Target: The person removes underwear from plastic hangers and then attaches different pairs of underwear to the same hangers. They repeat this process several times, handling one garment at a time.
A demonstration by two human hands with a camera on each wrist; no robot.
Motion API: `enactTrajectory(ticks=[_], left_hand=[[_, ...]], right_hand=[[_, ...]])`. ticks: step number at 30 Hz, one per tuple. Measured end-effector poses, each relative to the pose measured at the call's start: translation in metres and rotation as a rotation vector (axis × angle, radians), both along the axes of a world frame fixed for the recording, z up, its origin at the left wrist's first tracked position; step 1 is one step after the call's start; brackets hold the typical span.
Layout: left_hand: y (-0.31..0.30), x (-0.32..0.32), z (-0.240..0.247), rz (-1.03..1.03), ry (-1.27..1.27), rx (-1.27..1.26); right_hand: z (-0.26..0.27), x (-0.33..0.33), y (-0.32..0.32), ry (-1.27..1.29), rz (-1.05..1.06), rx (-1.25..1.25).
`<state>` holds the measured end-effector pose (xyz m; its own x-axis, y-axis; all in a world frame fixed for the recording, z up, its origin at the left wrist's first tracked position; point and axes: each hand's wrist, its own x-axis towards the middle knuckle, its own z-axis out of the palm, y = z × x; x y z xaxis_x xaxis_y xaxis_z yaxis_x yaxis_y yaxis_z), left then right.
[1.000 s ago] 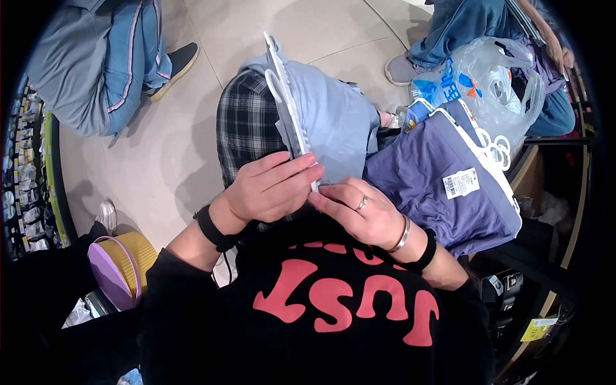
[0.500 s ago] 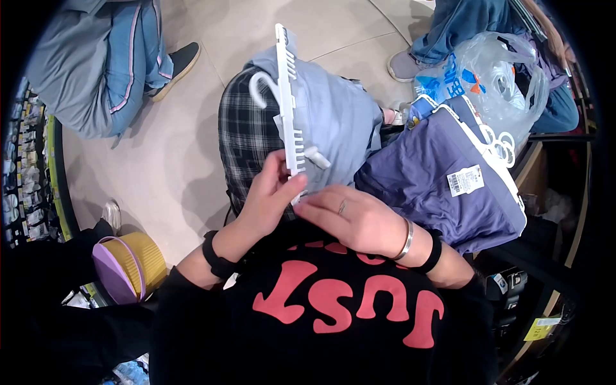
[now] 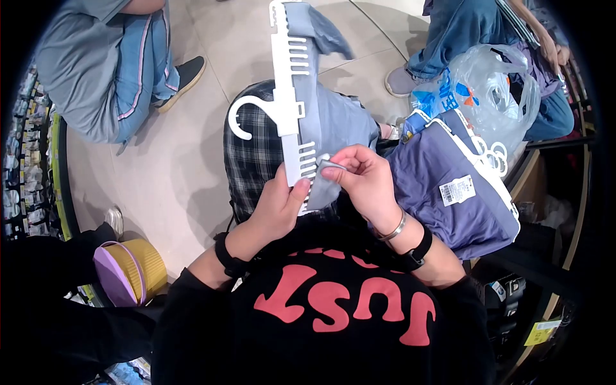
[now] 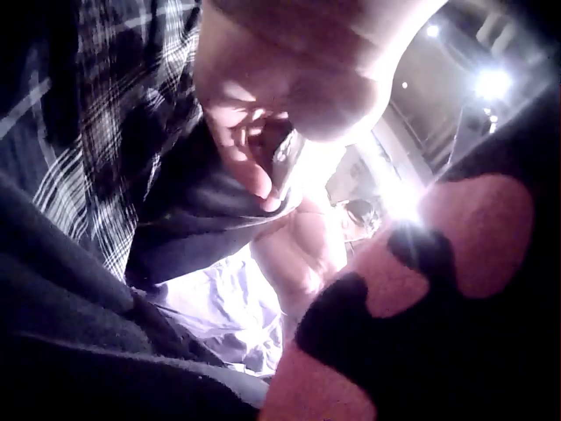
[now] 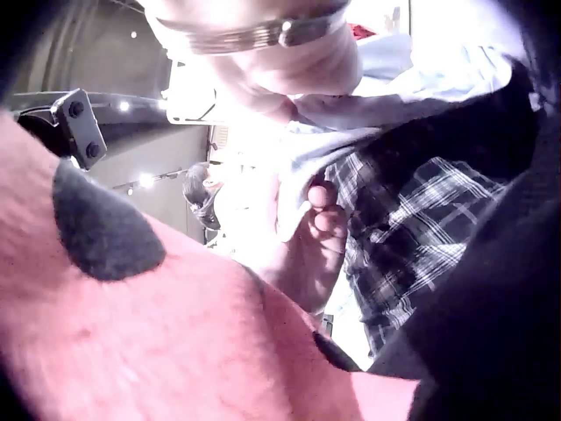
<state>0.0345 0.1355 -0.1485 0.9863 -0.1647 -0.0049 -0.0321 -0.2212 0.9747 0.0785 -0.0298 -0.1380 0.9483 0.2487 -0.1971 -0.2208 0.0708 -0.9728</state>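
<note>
A white plastic hanger (image 3: 287, 115) with a hook and comb-like teeth stands lengthwise over the lap in the head view. My left hand (image 3: 277, 206) grips its near end, thumb on top and fingers behind. The grey-blue garment (image 3: 340, 119) hangs along the hanger's toothed side and lies over the knee. Between thumb and forefinger, my right hand (image 3: 367, 185) pinches a near edge of this cloth, just beside the teeth. In the right wrist view, the pale cloth (image 5: 329, 140) runs from under the braceleted hand, and the left fingertips (image 5: 323, 206) show below.
Right of the lap lies a purple garment (image 3: 430, 170) with a price tag (image 3: 457, 190), on white hangers. Beyond it is a clear plastic bag (image 3: 494, 90). A yellow and purple bucket (image 3: 131, 273) stands at left. Two people are nearby; shelves (image 3: 29, 173) line both sides.
The hanger has turned its flat toothed face up and shifted, its hook now showing fully at left. My right hand has moved up and outward, pulling a corner of grey-blue cloth from the teeth.
</note>
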Motion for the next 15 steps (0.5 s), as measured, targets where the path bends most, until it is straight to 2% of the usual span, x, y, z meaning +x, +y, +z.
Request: enactTrajectory(ticks=[9,15], left_hand=[[0.008,0.004,0.003,-0.153,0.008,-0.013],[0.011,0.008,0.005,-0.246,0.037,-0.027]], right_hand=[[-0.001,-0.005,0.004,0.018,-0.080,0.102],[0.001,-0.005,0.002,0.043,0.005,0.085]])
